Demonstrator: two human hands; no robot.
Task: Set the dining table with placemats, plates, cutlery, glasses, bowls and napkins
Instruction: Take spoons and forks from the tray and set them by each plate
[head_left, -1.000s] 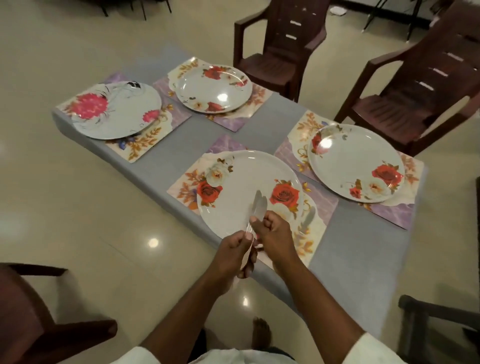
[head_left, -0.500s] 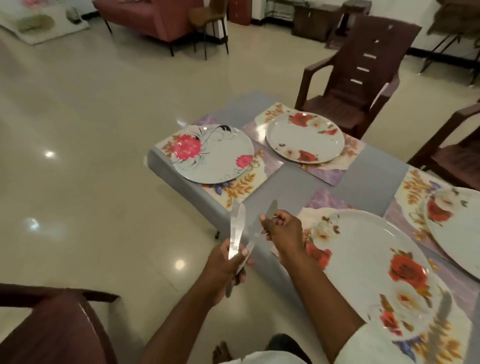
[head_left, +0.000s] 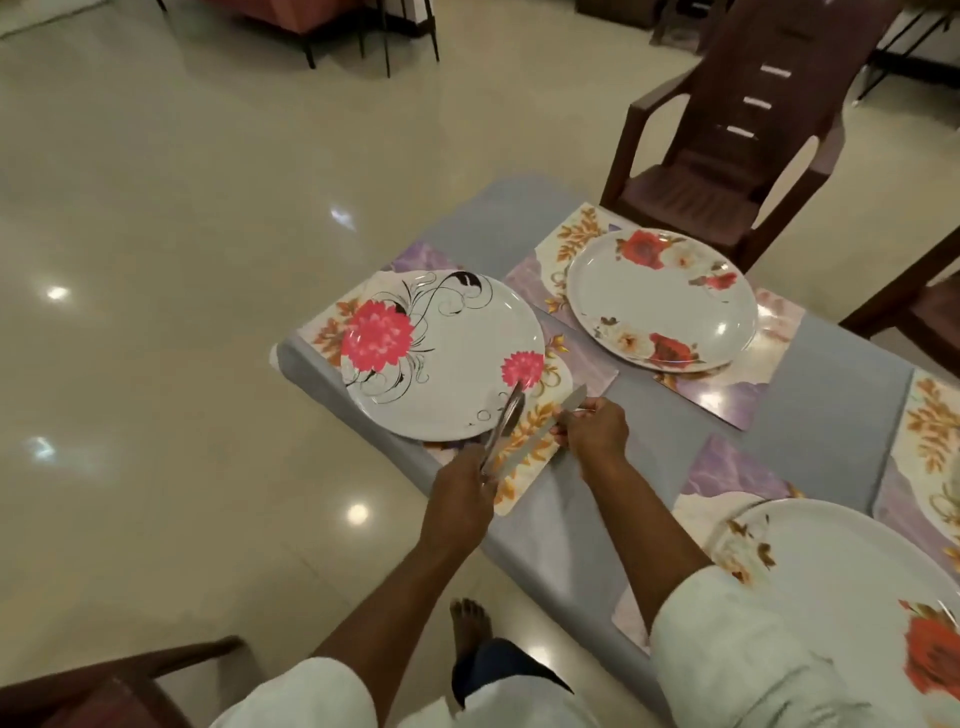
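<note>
The knife (head_left: 540, 434) in my right hand (head_left: 592, 430) is a plain, flat length of pale metal, its blunt tip pointing up-right; it lies slantwise just over the floral placemat (head_left: 524, 467), beside the white plate with pink flowers (head_left: 447, 358); my right fingers curl round it near the tip end, pinching it; my left hand (head_left: 462, 491) is clenched round the handles of more shiny cutlery (head_left: 506, 421), whose ends reach over the plate's near rim; I cannot tell which pieces these are.
</note>
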